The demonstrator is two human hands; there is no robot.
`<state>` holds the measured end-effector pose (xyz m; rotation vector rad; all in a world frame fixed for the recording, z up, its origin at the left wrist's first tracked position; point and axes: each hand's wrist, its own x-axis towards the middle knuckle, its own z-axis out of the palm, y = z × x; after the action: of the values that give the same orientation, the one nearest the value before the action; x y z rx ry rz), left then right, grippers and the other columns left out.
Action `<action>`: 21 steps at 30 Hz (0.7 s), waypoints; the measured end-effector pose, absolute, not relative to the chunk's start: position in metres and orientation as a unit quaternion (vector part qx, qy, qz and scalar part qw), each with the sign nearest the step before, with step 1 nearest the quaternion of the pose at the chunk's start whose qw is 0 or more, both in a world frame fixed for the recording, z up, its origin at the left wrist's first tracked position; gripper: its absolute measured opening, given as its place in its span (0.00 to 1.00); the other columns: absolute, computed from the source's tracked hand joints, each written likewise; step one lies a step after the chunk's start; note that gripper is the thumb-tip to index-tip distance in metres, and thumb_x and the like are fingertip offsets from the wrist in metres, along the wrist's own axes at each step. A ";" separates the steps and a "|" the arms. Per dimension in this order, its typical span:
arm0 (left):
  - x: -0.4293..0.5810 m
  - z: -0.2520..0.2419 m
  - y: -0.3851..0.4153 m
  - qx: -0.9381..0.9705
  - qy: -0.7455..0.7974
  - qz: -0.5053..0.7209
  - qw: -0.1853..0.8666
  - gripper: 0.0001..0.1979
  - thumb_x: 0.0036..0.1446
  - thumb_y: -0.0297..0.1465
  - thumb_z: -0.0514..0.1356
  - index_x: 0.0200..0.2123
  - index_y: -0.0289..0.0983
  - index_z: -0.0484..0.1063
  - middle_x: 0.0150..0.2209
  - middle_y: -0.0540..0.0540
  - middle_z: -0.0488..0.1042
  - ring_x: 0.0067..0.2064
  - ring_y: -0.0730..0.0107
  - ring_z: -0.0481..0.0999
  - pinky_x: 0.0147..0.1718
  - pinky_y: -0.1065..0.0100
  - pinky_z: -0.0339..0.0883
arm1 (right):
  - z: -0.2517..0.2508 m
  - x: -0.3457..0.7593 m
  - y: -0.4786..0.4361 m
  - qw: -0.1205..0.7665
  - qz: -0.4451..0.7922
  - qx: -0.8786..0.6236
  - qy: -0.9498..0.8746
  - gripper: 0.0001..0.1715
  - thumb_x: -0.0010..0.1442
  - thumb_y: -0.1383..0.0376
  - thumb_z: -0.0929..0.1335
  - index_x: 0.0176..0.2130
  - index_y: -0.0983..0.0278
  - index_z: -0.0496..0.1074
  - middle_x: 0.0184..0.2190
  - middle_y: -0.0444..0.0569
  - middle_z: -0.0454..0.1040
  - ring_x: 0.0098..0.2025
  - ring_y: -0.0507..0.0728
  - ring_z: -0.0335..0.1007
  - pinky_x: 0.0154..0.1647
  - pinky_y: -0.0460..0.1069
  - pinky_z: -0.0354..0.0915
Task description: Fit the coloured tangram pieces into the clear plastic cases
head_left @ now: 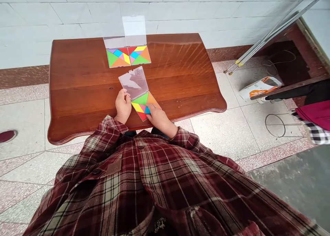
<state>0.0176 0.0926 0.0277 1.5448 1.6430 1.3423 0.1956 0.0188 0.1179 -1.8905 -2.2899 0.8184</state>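
My left hand (122, 106) grips the lower edge of a clear plastic lid (133, 82), which is hinged to a flat tangram case (144, 106) holding coloured triangular tiles. My right hand (160, 120) lies over the case's lower right side, a fingertip pressing on the tiles and hiding part of them. Farther up the wooden table (77, 78), a second open tangram case (128, 56) lies with its tiles showing in two square halves. Its clear lid (134, 30) stands up behind it. Neither hand touches this second case.
Plaid shirt sleeves (113, 139) run from my body to the table's near edge. On the tiled floor are a white and orange box (259, 88), a wire hoop (275, 125) and a red shoe tip (7, 136). Metal poles (270, 33) lean at the upper right.
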 end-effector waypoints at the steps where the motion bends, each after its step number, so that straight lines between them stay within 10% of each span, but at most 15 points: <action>1: 0.017 0.027 0.093 0.570 0.605 0.494 0.255 0.12 0.61 0.29 0.54 0.48 0.38 0.68 0.36 0.47 0.76 0.38 0.71 0.76 0.46 0.66 0.72 | 0.116 0.195 0.020 0.037 0.271 -0.604 -0.748 0.30 0.63 0.72 0.63 0.64 0.70 0.61 0.63 0.60 0.65 0.60 0.62 0.67 0.58 0.55 0.67; 21: 0.019 0.035 0.091 0.577 0.617 0.470 0.256 0.15 0.57 0.23 0.53 0.47 0.38 0.68 0.36 0.48 0.77 0.39 0.71 0.77 0.45 0.65 0.73 | 0.095 0.198 0.045 0.086 0.335 -0.598 -0.723 0.27 0.55 0.72 0.70 0.54 0.65 0.69 0.51 0.54 0.72 0.49 0.57 0.72 0.52 0.53 0.67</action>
<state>0.0190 0.0906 0.0349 1.5664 1.6740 1.2751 0.1976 0.0452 0.0950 -1.7806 -2.1553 0.9986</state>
